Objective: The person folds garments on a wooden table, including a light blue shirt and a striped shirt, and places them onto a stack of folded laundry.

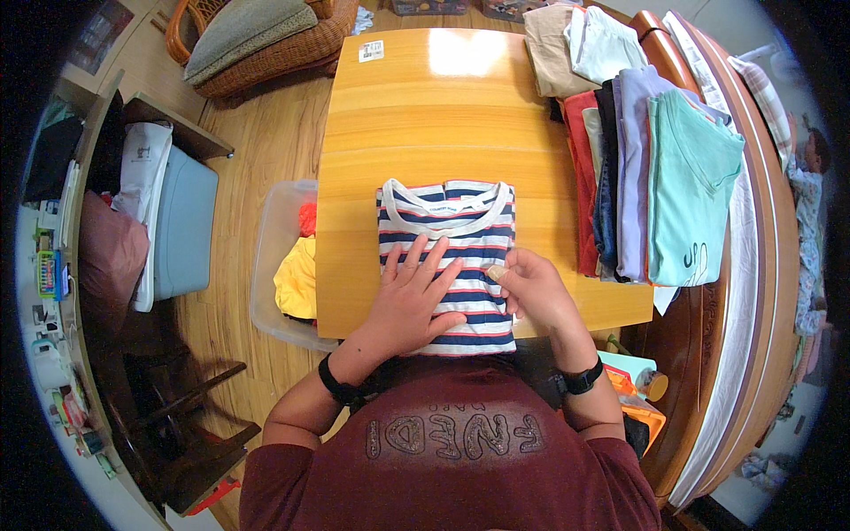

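Note:
A folded striped shirt (465,292), white with navy and red bands, lies on the wooden table (412,119) near its front edge, its round collar facing away from me. My left hand (412,295) rests flat on the shirt with its fingers apart. My right hand (534,285) is at the shirt's right edge, its thumb on top and the fingers bent beside the side fold; it pinches the cloth there. To the right stands a stack of folded clothes, with a mint green top (694,179) at its near end and a lavender garment (634,166) beside it.
Beige trousers (554,53) and a white garment (604,43) lie at the far right corner. Left of the table, a clear plastic bin (262,265) holds yellow cloth (297,279). A bed (750,299) borders the right side; another person (807,199) is on it. A wicker chair (265,63) stands far left.

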`<state>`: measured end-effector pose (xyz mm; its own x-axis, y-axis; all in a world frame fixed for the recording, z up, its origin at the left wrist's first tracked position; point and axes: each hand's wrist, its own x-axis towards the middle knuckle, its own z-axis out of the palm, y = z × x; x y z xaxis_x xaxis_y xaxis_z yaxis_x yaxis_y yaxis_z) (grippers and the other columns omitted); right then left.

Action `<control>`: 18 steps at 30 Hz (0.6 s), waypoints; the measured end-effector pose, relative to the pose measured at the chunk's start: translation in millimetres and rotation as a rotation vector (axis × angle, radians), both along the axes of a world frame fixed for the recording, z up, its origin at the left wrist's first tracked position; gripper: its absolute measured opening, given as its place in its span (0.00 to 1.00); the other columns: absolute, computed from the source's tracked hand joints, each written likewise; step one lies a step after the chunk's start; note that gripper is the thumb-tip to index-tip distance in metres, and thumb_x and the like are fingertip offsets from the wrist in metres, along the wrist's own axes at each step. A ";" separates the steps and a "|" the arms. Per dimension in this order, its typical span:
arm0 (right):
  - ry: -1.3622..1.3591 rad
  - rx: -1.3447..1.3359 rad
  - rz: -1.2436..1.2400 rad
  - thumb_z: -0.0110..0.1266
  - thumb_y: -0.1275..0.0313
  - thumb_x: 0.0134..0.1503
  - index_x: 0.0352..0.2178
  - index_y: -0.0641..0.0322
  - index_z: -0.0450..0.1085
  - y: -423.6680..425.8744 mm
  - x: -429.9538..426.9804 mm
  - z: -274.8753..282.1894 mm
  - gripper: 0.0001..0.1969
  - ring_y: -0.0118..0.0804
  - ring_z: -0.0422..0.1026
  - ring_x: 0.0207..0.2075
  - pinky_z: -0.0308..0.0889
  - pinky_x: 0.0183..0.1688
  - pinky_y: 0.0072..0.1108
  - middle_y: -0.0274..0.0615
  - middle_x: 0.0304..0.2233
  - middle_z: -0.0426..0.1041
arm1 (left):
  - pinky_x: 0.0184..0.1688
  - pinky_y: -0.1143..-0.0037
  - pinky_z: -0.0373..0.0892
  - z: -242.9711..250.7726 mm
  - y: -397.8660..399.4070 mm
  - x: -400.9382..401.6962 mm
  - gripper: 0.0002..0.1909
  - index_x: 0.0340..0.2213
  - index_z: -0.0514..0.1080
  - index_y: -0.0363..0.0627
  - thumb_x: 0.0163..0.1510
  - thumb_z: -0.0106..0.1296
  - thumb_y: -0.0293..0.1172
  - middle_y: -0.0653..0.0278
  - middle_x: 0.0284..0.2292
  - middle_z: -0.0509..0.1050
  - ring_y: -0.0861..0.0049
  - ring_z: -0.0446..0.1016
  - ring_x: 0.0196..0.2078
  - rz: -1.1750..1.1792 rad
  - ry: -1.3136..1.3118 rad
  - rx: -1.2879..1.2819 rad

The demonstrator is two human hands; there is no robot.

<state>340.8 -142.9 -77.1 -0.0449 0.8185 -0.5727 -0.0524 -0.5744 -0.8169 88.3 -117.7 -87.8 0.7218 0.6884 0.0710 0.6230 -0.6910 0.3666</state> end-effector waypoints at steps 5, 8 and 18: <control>-0.100 0.025 0.002 0.62 0.65 0.62 0.30 0.57 0.70 1.2 0.4 8.4 0.11 0.19 0.66 0.15 0.58 0.17 0.12 0.27 0.21 0.72 | 0.70 0.46 0.39 -0.4 0.3 0.0 0.41 0.62 0.65 0.48 0.58 0.50 0.64 0.49 0.69 0.54 0.49 0.46 0.72 -0.002 -0.009 0.000; -0.124 0.046 -0.110 0.64 0.65 0.61 0.27 0.57 0.69 3.5 14.2 16.0 0.13 0.19 0.66 0.15 0.58 0.17 0.13 0.28 0.19 0.71 | 0.70 0.46 0.39 1.2 1.0 -0.8 0.40 0.62 0.66 0.47 0.58 0.50 0.63 0.49 0.69 0.54 0.48 0.46 0.72 -0.009 -0.010 0.002; -0.462 0.073 0.040 0.64 0.67 0.59 0.26 0.60 0.70 8.2 11.2 22.1 0.12 0.23 0.69 0.20 0.65 0.23 0.19 0.30 0.18 0.71 | 0.70 0.46 0.41 1.8 1.9 -0.2 0.40 0.61 0.66 0.46 0.58 0.51 0.62 0.48 0.68 0.54 0.47 0.48 0.71 -0.016 -0.011 0.027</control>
<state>352.0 -134.7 -55.0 0.1689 0.8604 -0.4808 0.3476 -0.5085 -0.7878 88.1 -115.8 -86.0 0.7318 0.6746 0.0972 0.6078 -0.7104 0.3548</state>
